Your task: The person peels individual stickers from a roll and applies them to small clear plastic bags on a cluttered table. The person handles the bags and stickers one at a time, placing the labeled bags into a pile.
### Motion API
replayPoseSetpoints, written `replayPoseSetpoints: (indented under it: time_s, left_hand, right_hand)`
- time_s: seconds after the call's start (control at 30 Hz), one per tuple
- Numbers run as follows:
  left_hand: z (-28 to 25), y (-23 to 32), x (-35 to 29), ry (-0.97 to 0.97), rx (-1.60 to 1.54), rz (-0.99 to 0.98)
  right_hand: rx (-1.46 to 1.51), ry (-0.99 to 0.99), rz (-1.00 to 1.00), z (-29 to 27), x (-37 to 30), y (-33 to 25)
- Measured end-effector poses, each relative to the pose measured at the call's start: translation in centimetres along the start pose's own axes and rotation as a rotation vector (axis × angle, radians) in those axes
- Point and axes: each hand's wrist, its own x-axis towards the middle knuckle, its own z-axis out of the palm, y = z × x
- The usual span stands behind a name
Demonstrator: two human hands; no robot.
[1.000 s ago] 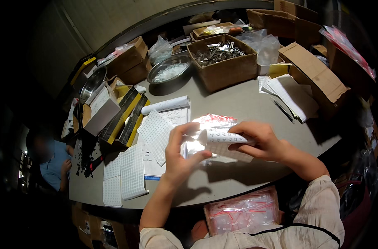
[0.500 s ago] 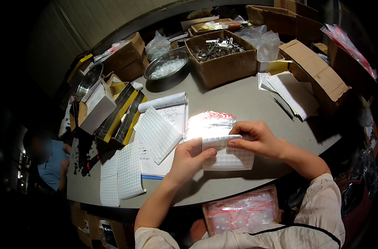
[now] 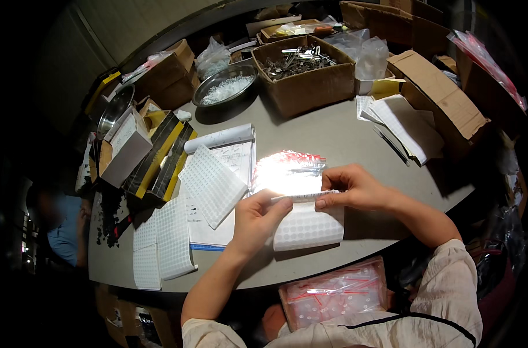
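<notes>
A white sheet of small round stickers [image 3: 309, 227] is stretched between both hands, its top edge rolled or folded over. My left hand [image 3: 257, 219] pinches the sheet's upper left corner between thumb and fingers. At the upper right corner, my right hand [image 3: 352, 188] grips the folded edge, thumb in front. Just beyond the hands lies a stack of clear zip bags with red strips [image 3: 290, 168], washed out by glare. To the left, more sticker sheets [image 3: 213, 182] lie over an open notebook [image 3: 245, 152], with further sheets [image 3: 174, 238] by the table's near edge.
At the back stand a carton of metal clips [image 3: 302, 95] and a steel bowl of small clear pieces [image 3: 226, 87]. Tweezers [image 3: 391, 145] and papers [image 3: 406, 122] lie right. A box of bags [image 3: 336, 293] rests at my lap. Another person [image 3: 67, 232] sits far left.
The sheet's lower part has tilted toward me and shows its dots more plainly. Its folded top edge looks narrower, and both hands still hold it. The view has shifted slightly.
</notes>
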Motion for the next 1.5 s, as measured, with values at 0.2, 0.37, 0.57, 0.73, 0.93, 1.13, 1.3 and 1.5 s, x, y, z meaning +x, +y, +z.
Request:
replayPoseSetpoints:
  time_s: [0.2,0.37,0.57,0.73,0.93,1.13,1.3,1.5]
  left_hand:
    - [0.8,0.2,-0.3,0.0,0.197,-0.039]
    - [1.4,0.4,-0.3,-0.036,0.287,0.014]
    - [1.0,0.4,-0.1,-0.044,0.241,-0.111]
    - [0.5,0.1,0.3,-0.059,0.06,-0.192]
    - [2.6,0.3,-1.2,-0.235,0.031,-0.184]
    - [2.6,-3.6,-1.3,-0.324,0.026,-0.085]
    - [2.7,-3.6,-1.4,-0.286,0.079,0.008]
    - [3.0,-3.7,-1.4,-0.244,0.151,0.058]
  right_hand:
    - [-0.18,0.027,-0.172,-0.4,0.1,-0.9]
    - [-0.333,0.047,-0.265,0.9,-0.5,0.5]
    - [-0.668,0.083,-0.397,1.7,-0.6,-1.1]
    - [-0.458,0.162,-0.417,0.8,-0.4,-1.0]
    - [-0.291,0.027,0.029,-2.1,2.4,1.5]
    - [-0.562,0.051,-0.042,-0.5,5.1,2.1]
    - [-0.71,0.016,0.301,-2.2,5.0,1.1]
    - [-0.769,-0.01,0.348,-4.8,4.0,-0.5]
